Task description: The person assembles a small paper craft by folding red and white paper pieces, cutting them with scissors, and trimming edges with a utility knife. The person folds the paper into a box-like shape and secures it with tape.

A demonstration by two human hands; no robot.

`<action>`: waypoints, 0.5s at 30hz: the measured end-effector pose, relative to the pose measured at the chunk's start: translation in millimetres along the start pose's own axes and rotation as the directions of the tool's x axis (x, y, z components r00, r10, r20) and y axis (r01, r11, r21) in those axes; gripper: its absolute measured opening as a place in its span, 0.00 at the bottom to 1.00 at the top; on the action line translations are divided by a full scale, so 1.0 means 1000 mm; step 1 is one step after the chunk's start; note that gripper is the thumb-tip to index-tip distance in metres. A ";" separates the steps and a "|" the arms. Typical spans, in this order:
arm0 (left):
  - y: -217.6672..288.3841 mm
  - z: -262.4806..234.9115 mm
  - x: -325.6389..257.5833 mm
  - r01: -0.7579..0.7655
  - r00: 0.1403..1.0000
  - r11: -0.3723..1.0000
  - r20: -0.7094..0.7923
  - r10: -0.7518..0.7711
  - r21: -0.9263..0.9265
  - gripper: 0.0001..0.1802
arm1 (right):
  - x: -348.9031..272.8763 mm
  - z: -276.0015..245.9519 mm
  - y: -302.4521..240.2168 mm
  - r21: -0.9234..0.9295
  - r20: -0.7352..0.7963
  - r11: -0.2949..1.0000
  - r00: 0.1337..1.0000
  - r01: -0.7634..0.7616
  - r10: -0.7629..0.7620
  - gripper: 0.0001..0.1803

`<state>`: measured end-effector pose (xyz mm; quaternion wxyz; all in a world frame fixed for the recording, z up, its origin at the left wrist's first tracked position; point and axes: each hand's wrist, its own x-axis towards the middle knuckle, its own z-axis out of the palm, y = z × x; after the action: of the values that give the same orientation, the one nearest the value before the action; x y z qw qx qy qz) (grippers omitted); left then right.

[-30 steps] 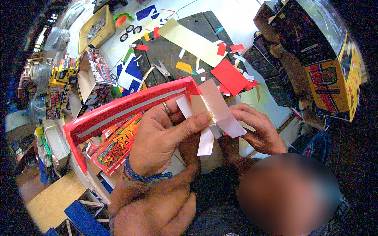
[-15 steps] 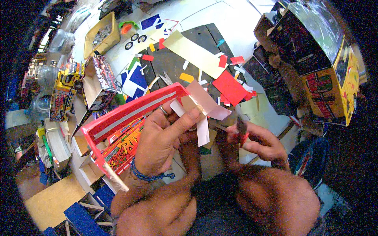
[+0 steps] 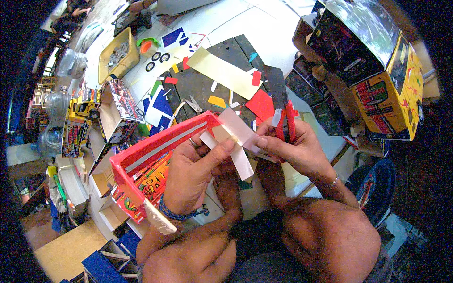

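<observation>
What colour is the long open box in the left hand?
Red, with a grey strip inside: the long cardboard box, head view.

Yellow-black box (image 3: 384,89) far right (colourful graphics).

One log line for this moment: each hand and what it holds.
left hand: holds red box panel, thumb on white strip | right hand: pinches strip end, holds red-handled scissors | surface: dark cutting mat

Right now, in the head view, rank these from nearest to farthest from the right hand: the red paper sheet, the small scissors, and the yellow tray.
From the right hand:
1. Red paper sheet, just above the hand on the dark board.
2. Small scissors, farther left on the same board.
3. Yellow tray, far upper left, at the table's edge.
</observation>
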<state>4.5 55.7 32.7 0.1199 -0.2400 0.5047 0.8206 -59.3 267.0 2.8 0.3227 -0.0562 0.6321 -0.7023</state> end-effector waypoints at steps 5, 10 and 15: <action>-0.003 0.000 -0.001 -0.006 1.000 1.000 -0.012 0.006 0.014 0.20 | -0.003 -0.001 0.006 -0.090 -0.030 0.996 0.999 0.010 -0.012 0.10; -0.005 -0.002 0.001 0.008 0.999 0.994 -0.039 -0.004 0.110 0.19 | -0.007 -0.006 0.005 -0.059 -0.064 0.998 0.997 -0.037 0.033 0.12; 0.002 -0.012 -0.001 -0.035 0.997 0.996 -0.066 0.041 0.079 0.18 | -0.009 -0.028 0.009 -0.107 -0.199 0.992 0.979 -0.066 0.043 0.09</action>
<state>7.9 44.1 30.1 0.0964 -0.2531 0.5443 0.7939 -62.1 296.1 -8.2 0.2743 0.0124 0.7009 -0.6583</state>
